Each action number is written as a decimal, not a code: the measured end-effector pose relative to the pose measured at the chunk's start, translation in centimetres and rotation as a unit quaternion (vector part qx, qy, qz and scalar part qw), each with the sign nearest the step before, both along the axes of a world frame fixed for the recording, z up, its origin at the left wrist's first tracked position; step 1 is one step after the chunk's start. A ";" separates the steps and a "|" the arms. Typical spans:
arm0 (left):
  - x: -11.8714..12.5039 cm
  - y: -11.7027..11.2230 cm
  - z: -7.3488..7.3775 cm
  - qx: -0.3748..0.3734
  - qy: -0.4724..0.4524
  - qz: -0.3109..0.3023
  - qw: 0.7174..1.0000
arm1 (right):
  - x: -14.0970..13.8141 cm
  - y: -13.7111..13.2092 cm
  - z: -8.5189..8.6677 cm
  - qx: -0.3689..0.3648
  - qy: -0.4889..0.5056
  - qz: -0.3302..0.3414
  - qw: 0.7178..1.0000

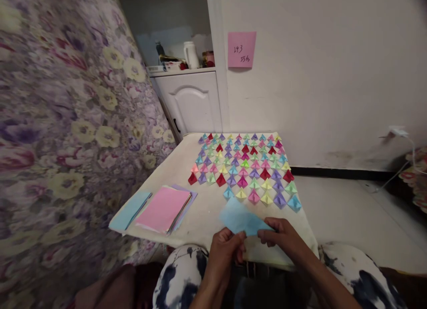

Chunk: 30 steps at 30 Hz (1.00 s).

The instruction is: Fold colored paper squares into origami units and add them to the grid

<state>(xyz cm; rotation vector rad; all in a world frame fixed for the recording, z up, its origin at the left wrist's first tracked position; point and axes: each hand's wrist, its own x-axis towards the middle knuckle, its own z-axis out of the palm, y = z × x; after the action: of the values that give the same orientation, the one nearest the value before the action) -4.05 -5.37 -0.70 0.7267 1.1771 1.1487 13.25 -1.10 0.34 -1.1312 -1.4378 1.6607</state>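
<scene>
A light blue sheet of paper (240, 217) is held up above the near edge of the table, tilted, with one corner pointing away from me. My left hand (227, 246) pinches its lower left edge between thumb and fingers. At the right corner, my right hand (276, 233) grips the same sheet. Just beyond it stand rows of small folded paper pieces (254, 184) in red, purple, green, yellow, pink and blue. The undersides of the fingers are partly hidden by the hands.
A stack of coloured paper with a pink sheet (163, 209) on top lies on the cream-covered table (163, 170). Left of it is a blue paper pile (130, 210). A floral curtain (83, 122) hangs close on the left. Behind are a white cabinet (193, 104) and a wall.
</scene>
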 end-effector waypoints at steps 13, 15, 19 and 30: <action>-0.8 -0.1 0.5 0.002 0.019 -0.003 1.000 | 2.6 1.0 0.0 0.026 -0.021 0.042 0.999; -0.5 -0.2 0.6 0.002 0.022 -0.020 1.000 | 2.4 0.9 0.5 0.018 -0.003 0.060 0.998; 0.4 -0.4 0.5 -0.002 0.025 -0.078 0.997 | 1.2 0.8 0.7 0.002 0.022 0.088 0.996; 0.5 0.2 -0.9 0.013 0.053 -0.082 0.995 | 0.0 0.5 -0.6 -0.025 0.005 0.058 0.998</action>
<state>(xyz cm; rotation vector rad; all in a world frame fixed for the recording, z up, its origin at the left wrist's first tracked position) -3.51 -5.19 -1.58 0.8967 1.1685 0.9993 13.20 -0.65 -0.25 -1.0834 -1.4885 1.7874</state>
